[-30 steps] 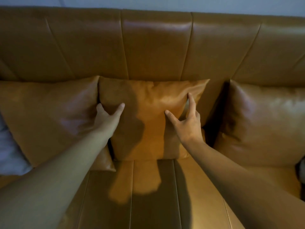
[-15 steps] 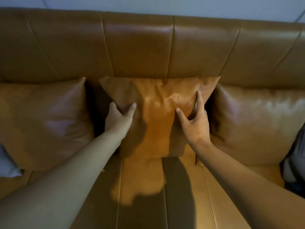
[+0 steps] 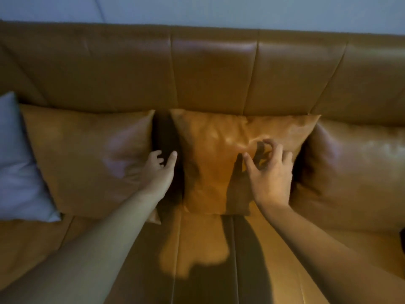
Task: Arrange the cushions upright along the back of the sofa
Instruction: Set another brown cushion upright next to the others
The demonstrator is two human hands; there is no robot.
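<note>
Three tan leather cushions stand upright against the back of the tan leather sofa (image 3: 210, 71). The middle cushion (image 3: 214, 154) leans on the backrest, with the left cushion (image 3: 87, 159) and the right cushion (image 3: 355, 172) at its sides. My left hand (image 3: 160, 170) hovers in the dark gap between the left and middle cushions, fingers apart, holding nothing. My right hand (image 3: 271, 174) is in front of the middle cushion's right half, fingers curled and spread, off the leather. A light grey cushion (image 3: 19, 163) sits at the far left.
The sofa seat (image 3: 203, 255) stretches below the cushions, crossed by my forearms and their shadows. A pale wall (image 3: 219, 9) runs above the backrest. A dark object (image 3: 402, 240) shows at the right edge.
Both hands have come off the middle cushion: the left slid back into the gap on its left, the right lifted away with fingers curling. The view tilted, showing the grey cushion at left.
</note>
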